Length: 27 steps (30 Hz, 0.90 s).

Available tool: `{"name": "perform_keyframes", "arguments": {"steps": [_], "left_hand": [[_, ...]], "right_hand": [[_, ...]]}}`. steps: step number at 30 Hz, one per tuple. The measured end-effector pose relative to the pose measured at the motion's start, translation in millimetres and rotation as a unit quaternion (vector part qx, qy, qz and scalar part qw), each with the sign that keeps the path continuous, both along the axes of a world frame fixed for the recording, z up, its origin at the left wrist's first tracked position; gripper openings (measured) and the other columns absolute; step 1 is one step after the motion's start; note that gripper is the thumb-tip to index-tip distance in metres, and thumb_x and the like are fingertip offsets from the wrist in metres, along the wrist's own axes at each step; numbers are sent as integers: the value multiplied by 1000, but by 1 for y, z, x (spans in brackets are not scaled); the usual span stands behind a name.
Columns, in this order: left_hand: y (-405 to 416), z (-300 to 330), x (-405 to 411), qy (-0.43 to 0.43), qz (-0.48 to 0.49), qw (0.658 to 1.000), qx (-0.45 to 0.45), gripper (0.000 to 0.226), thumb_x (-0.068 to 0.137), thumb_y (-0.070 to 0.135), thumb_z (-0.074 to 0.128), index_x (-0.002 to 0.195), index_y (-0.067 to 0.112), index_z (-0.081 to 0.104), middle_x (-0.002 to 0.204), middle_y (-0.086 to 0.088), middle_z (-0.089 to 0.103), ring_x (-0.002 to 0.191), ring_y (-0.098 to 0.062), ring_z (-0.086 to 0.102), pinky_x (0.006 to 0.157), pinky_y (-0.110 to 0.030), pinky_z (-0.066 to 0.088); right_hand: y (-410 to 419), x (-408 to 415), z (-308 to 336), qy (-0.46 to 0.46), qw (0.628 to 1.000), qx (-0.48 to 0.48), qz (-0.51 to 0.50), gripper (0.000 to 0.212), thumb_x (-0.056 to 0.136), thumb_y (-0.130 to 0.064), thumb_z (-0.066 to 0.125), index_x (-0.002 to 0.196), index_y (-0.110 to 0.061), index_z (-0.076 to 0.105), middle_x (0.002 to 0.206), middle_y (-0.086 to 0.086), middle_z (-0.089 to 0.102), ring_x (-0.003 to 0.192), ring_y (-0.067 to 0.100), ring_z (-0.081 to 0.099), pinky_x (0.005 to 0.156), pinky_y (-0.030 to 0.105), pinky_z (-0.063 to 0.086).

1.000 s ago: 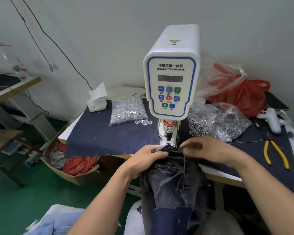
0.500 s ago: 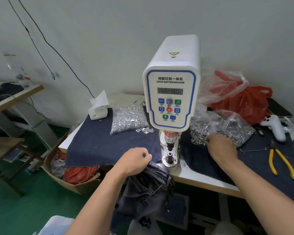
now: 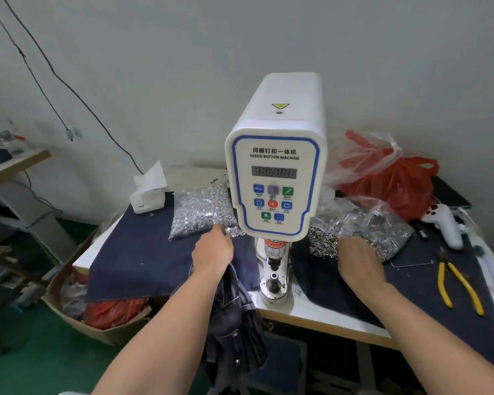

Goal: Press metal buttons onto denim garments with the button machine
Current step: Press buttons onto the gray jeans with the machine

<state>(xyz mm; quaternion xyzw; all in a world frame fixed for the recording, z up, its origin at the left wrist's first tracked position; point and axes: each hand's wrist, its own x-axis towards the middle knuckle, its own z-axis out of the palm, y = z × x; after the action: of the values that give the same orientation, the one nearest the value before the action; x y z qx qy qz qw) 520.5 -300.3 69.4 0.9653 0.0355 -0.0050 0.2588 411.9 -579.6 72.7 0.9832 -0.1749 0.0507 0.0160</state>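
From the head camera we are between presses: the die at the foot of the button machine (image 3: 275, 178) stands bare, with no cloth under it; the denim garment (image 3: 234, 317) hangs off the front edge of the surface (image 3: 311, 312), bunched beneath our left forearm, and at least two metal buttons show on its folds, so we judge some pressing done on this piece; how many more it needs we cannot tell. We judge the step in hand to be fetching fresh parts, and the loading and pressing remain. Our left hand (image 3: 213, 250) reaches forward to the near edge of the bag of silver buttons (image 3: 201, 212), forefinger out among a few loose ones; whether it pinches one we cannot tell. Our right hand (image 3: 354, 256) lies palm down on the bag of small rings (image 3: 362, 232), its fingers hidden under the knuckles, so its hold is unclear too.
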Motion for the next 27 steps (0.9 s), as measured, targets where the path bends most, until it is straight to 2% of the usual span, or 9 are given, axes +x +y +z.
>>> {"name": "perform_keyframes", "arguments": {"steps": [2, 5, 9, 11, 14, 17, 20, 24, 27], "left_hand": [[-3, -5, 7, -3, 11, 1000, 2, 19, 105, 33, 46, 115, 21, 57, 111, -11, 68, 100, -36, 61, 76, -41, 44], [-6, -12, 13, -6, 40, 999, -17, 17, 101, 38, 52, 90, 26, 54, 93, -4, 63, 88, -33, 57, 79, -44, 54], [-12, -14, 12, -20, 92, 995, -38, 38, 98, 36, 56, 65, 32, 38, 67, 7, 41, 76, -31, 55, 74, -43, 55], [-14, -15, 9, -32, 102, 993, -49, 40, 98, 34, 57, 63, 33, 38, 65, 10, 39, 72, -29, 50, 71, -42, 53], [-14, -16, 7, -32, 104, 992, -66, 33, 98, 35, 55, 67, 32, 45, 70, 8, 48, 74, -30, 54, 74, -43, 56], [-12, -16, 5, -33, 84, 994, -62, 21, 99, 36, 55, 79, 35, 50, 85, -2, 61, 84, -35, 63, 72, -40, 51], [-12, -15, 5, -36, 76, 995, -55, 20, 99, 39, 58, 80, 33, 51, 97, -7, 72, 92, -38, 68, 72, -39, 49], [-12, -16, 5, -37, 81, 995, -52, 29, 99, 39, 59, 73, 33, 48, 95, -8, 71, 90, -38, 68, 70, -39, 49], [-11, -19, 4, -55, 80, 994, -56, 21, 101, 39, 57, 82, 30, 54, 87, 0, 63, 82, -33, 62, 69, -38, 47]], "right_hand": [[-2, 0, -3, -12, 1000, 2, -8, 29, 88, 9, 47, 96, -7, 69, 99, 11, 68, 94, 31, 68, 75, 38, 53], [-3, 1, -8, -20, 1000, -13, -8, 27, 91, 5, 48, 101, -9, 68, 99, 7, 68, 95, 26, 68, 77, 35, 53], [-3, 3, -11, -44, 999, 17, -9, 30, 91, 7, 43, 110, -3, 63, 100, 12, 70, 94, 29, 67, 79, 38, 53], [-3, 4, -11, -52, 998, 36, -17, 31, 90, 7, 45, 116, 2, 61, 95, 13, 70, 88, 32, 68, 75, 41, 54], [-2, 6, -12, -55, 997, 54, -25, 25, 91, 6, 44, 108, -1, 62, 93, 13, 68, 87, 34, 68, 75, 44, 56], [-2, 8, -12, -46, 998, 36, -35, 36, 93, 6, 41, 124, -1, 58, 105, 12, 69, 96, 31, 69, 79, 39, 53], [-1, 8, -9, -22, 999, 7, -27, 38, 95, 5, 40, 125, -6, 60, 113, 9, 68, 101, 27, 69, 83, 35, 54], [-2, 6, -9, -25, 1000, -13, -10, 39, 93, 7, 40, 126, -7, 58, 112, 8, 69, 101, 25, 70, 83, 33, 54], [-1, 5, -9, -34, 999, -1, -18, 36, 93, 7, 41, 123, -5, 57, 106, 9, 71, 96, 26, 70, 79, 35, 54]]}}
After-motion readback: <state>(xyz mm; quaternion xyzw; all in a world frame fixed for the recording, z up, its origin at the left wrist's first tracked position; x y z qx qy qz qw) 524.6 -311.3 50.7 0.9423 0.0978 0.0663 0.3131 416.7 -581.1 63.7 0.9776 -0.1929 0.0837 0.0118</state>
